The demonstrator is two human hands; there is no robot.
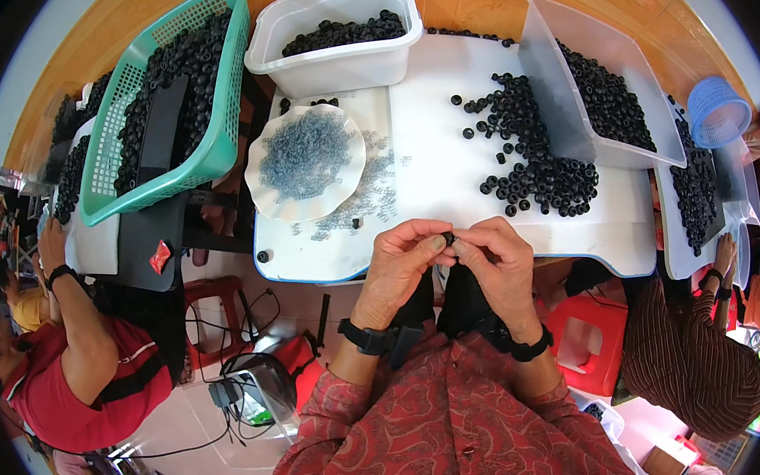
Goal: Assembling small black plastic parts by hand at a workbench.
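Head view shows me both hands meeting just off the near edge of the white table [444, 143]. My left hand [402, 258] and right hand [496, 255] come together fingertip to fingertip, and between them they pinch a small black ring [448, 237]; the thumbs and forefingers are pressed onto it, the other fingers curled in. The ring sits above my lap, just short of the table's near edge, about at its middle.

On the table, a loose pile of black rings [535, 167] lies toward the right side, spilling from a clear tilted bin [556, 90] that holds more of them at the right edge. A scalloped white plate [260, 166] with tiny clear grey pieces rests near the left edge, and more of those pieces are scattered just beside it toward the centre. A white tub [339, 62] of black rings stands at the far edge. A green basket [219, 116], also loaded with rings, sits beyond the table's left edge.

I see a person in a red shirt [70, 387] on my left and a person in a striped shirt [693, 356] on my right.
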